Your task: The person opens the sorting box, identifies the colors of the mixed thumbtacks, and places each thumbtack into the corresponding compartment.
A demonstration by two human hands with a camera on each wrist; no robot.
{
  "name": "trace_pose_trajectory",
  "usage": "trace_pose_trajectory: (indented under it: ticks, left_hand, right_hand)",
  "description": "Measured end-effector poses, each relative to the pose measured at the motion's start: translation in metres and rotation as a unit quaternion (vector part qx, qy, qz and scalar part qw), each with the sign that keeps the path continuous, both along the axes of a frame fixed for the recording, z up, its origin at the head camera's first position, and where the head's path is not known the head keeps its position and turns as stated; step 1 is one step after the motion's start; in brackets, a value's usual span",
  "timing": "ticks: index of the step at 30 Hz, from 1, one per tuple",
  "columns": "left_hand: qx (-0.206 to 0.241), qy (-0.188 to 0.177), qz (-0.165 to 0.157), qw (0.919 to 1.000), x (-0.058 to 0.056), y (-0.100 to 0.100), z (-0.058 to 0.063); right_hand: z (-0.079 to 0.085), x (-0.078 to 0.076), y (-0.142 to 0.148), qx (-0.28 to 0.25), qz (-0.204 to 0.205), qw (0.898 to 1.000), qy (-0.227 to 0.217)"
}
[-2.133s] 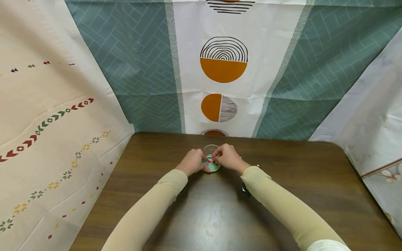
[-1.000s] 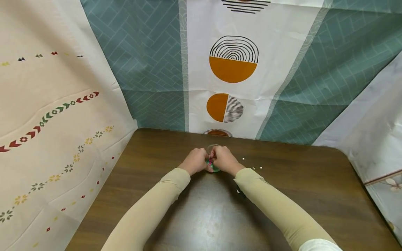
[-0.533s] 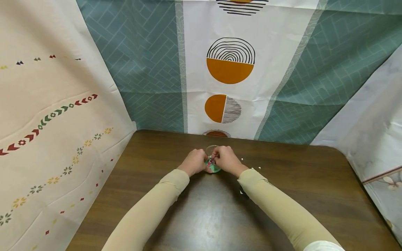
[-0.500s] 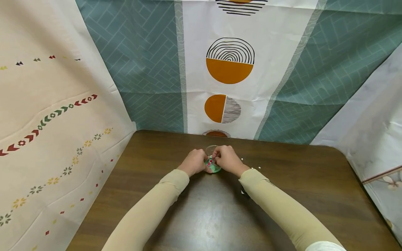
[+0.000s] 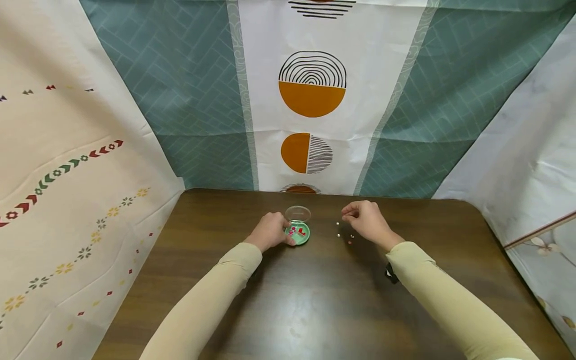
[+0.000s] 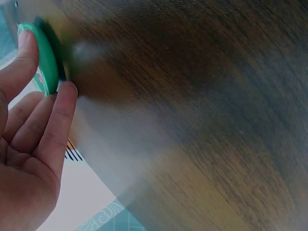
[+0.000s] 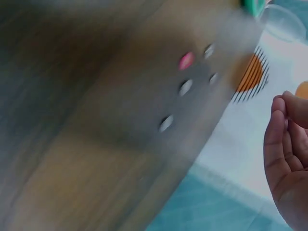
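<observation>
The right hand point(image 5: 370, 222) had swung from the green case point(image 5: 303, 241) to near the loose pieces point(image 5: 338, 235), thumb meeting fingertips, any hold impossible to tell, while the left hand point(image 5: 271, 230) pinched the case on the worktop point(image 5: 342, 310), so work had seemingly shifted to those pieces

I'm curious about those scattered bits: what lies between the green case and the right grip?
Small white pieces and one pink piece, on the table, as the head view shows.
</observation>
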State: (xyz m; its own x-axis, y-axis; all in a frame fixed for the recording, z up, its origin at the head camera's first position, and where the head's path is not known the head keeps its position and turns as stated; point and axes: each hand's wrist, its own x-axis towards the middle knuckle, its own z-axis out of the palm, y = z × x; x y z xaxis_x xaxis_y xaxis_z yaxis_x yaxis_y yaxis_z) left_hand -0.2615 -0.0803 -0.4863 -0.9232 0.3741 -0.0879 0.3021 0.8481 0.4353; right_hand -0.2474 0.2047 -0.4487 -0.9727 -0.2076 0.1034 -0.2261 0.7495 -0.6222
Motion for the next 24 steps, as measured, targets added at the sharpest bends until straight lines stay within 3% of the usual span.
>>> trace_pose_trajectory:
  ticks: [4,8,17,24]
  left_hand:
    - [0.000,-0.003,0.010,0.9999,0.000,-0.003,0.001]
    - [0.002,-0.008,0.016,0.9998,0.001,-0.004,0.001]
    - [-0.001,-0.005,0.009,0.9999,0.001,0.000,0.002]
    - [-0.003,-0.008,0.001,1.0000,0.002,0.003,0.005]
  right_hand:
    - [-0.005,0.008,0.020,0.019,0.005,0.999,-0.025]
    - [-0.013,0.015,0.028,0.048,0.025,0.998,-0.021]
    - [-0.025,0.022,0.021,0.087,0.060,0.993,-0.054]
    - [-0.031,0.022,0.020,0.129,0.071,0.988,-0.037]
